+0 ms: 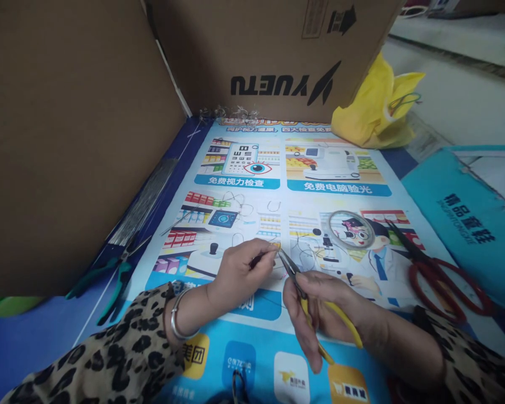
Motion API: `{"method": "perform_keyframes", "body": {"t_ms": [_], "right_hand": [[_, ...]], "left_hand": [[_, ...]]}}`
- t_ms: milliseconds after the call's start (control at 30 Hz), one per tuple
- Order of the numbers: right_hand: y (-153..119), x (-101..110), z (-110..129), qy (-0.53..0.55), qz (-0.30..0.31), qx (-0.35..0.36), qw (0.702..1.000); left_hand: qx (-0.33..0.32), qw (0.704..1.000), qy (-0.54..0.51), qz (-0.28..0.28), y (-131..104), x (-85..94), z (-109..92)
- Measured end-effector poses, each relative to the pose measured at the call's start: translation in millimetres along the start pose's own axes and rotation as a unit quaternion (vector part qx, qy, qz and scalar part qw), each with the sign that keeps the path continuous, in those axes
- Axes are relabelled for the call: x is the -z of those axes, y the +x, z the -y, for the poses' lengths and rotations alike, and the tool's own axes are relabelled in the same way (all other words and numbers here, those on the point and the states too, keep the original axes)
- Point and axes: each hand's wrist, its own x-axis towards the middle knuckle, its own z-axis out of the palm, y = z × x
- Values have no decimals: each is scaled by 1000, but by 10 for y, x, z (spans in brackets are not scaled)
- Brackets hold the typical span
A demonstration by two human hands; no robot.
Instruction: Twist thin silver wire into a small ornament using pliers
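Note:
My left hand (244,272) is closed in a pinch, fingertips meeting the tips of the needle-nose pliers (292,266); the small piece between them is too fine to make out. My right hand (320,306) holds those pliers by their yellow handles, which are spread apart under the fingers. Thin loose wire loops (305,252) lie on the printed poster (284,219) just beyond the hands, with more bent wire (235,205) to the left. To the right of the loops rests a round coil of wire (349,246).
Red-handled scissors (444,286) lie at the right. Green-handled pliers (118,275) and a bundle of straight wires (147,202) sit at the left. Cardboard walls (252,50) enclose the back and left. A yellow bag (370,112) and a turquoise box (467,207) stand at the right.

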Motion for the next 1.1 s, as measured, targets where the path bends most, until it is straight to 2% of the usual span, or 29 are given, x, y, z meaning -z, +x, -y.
{"method": "perform_keyframes", "body": {"t_ms": [400,600,833,1100], "right_hand": [[9,20,-31,8,16,21,1000],[17,28,-36,-7,-3,31,999],[14,1,-35,-50,-62,39,996],[26,8,-36,-40,-44,39,998]], "left_hand": [[44,998,-37,41,15,10,-20],[85,993,-56,64,26,31,-39],[111,988,-73,75,40,38,-52],[118,982,-126,71,22,15,-13]]}}
